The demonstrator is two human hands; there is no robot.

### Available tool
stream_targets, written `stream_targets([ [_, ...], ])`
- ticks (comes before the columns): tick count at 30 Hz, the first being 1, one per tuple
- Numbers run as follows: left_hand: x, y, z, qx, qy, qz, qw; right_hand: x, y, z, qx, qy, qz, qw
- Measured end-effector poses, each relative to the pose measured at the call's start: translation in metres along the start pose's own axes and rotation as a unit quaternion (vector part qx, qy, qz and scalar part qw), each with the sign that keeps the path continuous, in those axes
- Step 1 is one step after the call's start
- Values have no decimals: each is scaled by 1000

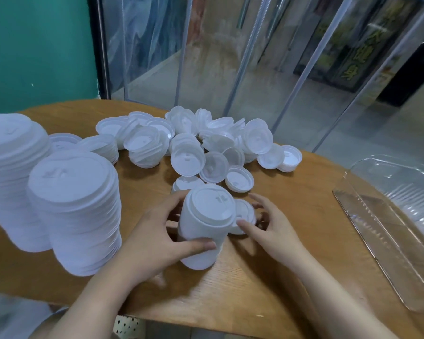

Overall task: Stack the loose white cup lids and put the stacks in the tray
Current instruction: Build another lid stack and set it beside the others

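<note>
A stack of white cup lids [206,223] stands on the wooden table [291,241] in front of me. My left hand [154,243] grips the stack from the left, thumb across its near side. My right hand [272,228] pinches a single white lid [244,211] that leans against the stack's right side. Behind them lies a heap of loose white lids [194,143]. The clear plastic tray [399,223] lies at the table's right edge and holds no lids that I can see.
Two tall lid stacks [76,211] stand at the left, close to the table's front edge. Clear plastic curtain strips [230,57] hang behind the table. A green wall [34,45] is at the far left.
</note>
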State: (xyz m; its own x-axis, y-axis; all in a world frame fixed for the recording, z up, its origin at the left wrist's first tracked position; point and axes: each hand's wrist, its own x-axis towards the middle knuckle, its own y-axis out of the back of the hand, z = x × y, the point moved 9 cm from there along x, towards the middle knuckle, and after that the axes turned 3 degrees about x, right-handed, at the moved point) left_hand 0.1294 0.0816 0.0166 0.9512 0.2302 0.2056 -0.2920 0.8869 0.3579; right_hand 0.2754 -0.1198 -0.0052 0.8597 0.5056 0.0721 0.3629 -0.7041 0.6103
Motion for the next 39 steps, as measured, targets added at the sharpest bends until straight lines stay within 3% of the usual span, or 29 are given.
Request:
stream_targets([
  [8,2,1,-2,6,0,3,1000,-1,-13,6,-16,-2,7,1000],
  [14,0,2,-2,1,-3,2,1000,-1,16,-28,85,6,64,994],
  [23,2,3,-1,-1,-5,6,1000,-24,9,-133,2,154,-47,987],
  [39,1,3,1,0,3,-5,1000,-25,-19,-133,-52,158,-77,983],
])
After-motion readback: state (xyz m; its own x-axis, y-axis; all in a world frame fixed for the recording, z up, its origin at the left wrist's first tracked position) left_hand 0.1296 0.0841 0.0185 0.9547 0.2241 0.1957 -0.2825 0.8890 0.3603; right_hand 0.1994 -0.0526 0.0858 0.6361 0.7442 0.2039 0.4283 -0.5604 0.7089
